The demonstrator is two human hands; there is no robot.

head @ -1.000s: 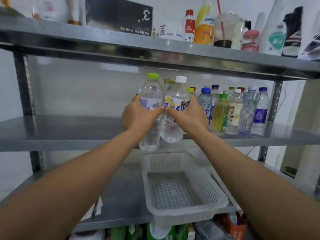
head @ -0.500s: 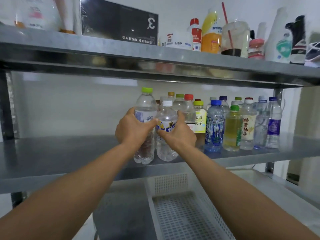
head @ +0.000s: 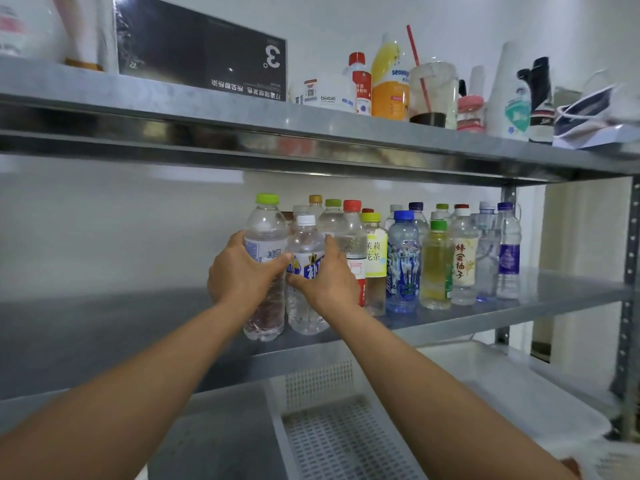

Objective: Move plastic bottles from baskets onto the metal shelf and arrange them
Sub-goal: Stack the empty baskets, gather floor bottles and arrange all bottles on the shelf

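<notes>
My left hand grips a clear bottle with a lime-green cap, whose base stands on the middle metal shelf. My right hand grips a clear white-capped bottle with a blue and yellow label right beside it, also upright on the shelf. The two bottles touch. To their right stands a row of several bottles with coloured caps, reaching almost to the shelf post. A white perforated basket sits on the shelf below, between my forearms, with nothing visible inside it.
The top shelf carries a black box, bottles, a cup with a red straw and shoes. The middle shelf's left half holds no bottles. A shelf post rises at the right.
Both hands carried the two bottles forward from above the basket and set them down on the middle shelf, left of the row. My view moved closer and lower.
</notes>
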